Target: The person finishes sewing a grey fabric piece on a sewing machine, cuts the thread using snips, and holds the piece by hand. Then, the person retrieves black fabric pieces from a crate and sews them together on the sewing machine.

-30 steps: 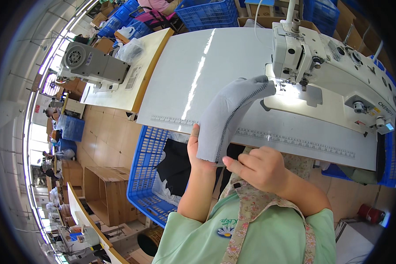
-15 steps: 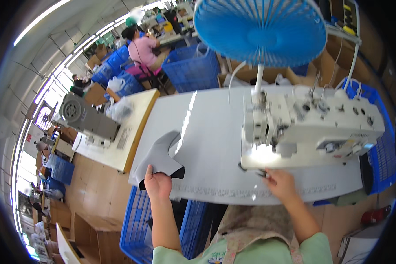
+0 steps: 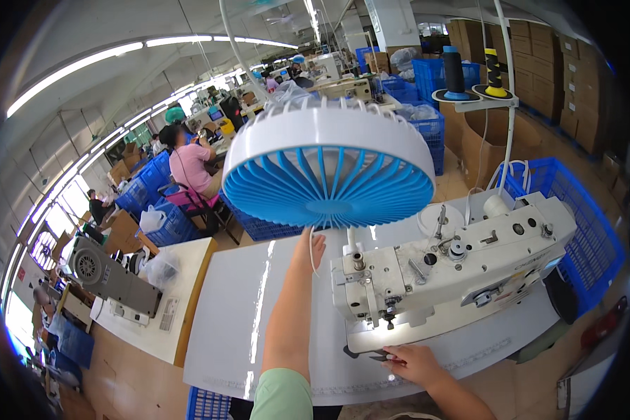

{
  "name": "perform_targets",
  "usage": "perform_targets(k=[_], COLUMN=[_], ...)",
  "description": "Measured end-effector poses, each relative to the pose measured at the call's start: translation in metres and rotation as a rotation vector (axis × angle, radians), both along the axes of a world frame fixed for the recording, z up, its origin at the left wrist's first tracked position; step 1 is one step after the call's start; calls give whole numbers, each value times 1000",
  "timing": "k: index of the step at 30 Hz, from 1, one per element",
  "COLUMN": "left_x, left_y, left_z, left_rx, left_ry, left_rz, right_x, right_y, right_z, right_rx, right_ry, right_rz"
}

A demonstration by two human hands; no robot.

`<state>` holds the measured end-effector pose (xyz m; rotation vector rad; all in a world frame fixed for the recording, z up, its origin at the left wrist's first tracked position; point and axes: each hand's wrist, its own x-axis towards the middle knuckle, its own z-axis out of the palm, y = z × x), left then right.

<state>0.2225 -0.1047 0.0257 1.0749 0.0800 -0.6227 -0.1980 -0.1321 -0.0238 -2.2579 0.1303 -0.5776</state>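
My left arm stretches far across the pale tabletop (image 3: 217,301). At its end, my left hand (image 3: 316,243) is partly covered by the rim of the blue and white fan (image 3: 329,157), so its fingers and anything in them are hidden. My right hand (image 3: 411,364) rests by the front edge of the white sewing machine (image 3: 462,259), fingers closed round small dark thread snips (image 3: 383,356). The snips point left, below the lit needle area. The grey fabric piece seen earlier is out of sight.
Beyond the table's left side stands a second grey machine (image 3: 112,276) on its own table. A blue crate (image 3: 574,224) sits behind the sewing machine at right. Thread cones (image 3: 454,73) stand on a rack above. A seated person in pink (image 3: 191,164) works farther back.
My left hand has gone from the near left of the table to far behind the fan; the grey fabric piece no longer shows. The view has tilted up. My right hand stays by the machine.
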Motion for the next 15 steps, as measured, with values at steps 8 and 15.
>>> perform_targets(k=[8,15], left_x=[-109,-212], left_y=[197,470], left_z=[4,-12], left_rx=[548,798], left_ry=[-611,-300], left_rz=[-407,431], right_x=[8,9], right_y=[-9,8], right_z=[-4,3], right_rx=[60,-174], right_ry=[50,38], right_rz=[-16,-21])
